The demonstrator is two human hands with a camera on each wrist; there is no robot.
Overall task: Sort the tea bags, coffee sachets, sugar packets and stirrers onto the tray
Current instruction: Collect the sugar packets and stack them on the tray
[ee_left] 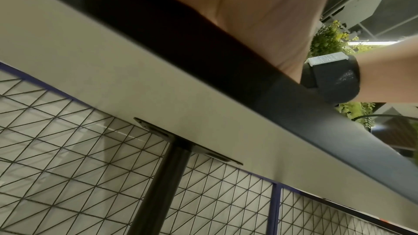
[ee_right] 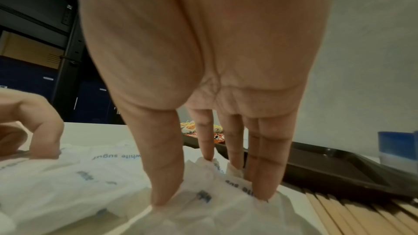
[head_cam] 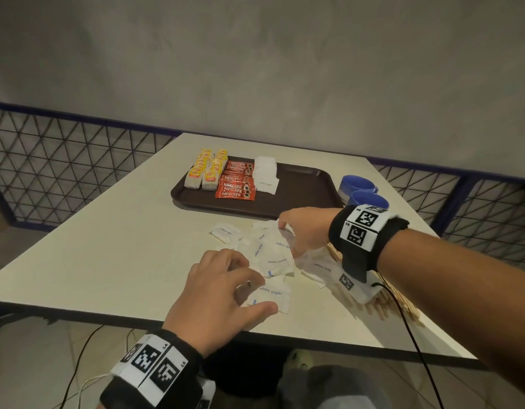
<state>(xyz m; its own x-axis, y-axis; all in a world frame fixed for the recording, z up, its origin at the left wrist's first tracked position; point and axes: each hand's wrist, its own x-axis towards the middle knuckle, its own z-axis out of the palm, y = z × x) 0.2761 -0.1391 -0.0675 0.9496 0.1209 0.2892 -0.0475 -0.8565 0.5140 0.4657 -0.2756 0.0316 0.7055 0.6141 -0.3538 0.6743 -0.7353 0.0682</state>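
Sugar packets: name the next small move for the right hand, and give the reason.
Probably close the right hand on the loose sugar packets its fingertips touch and lift them to the white stack on the tray; tea and coffee already sit sorted there.
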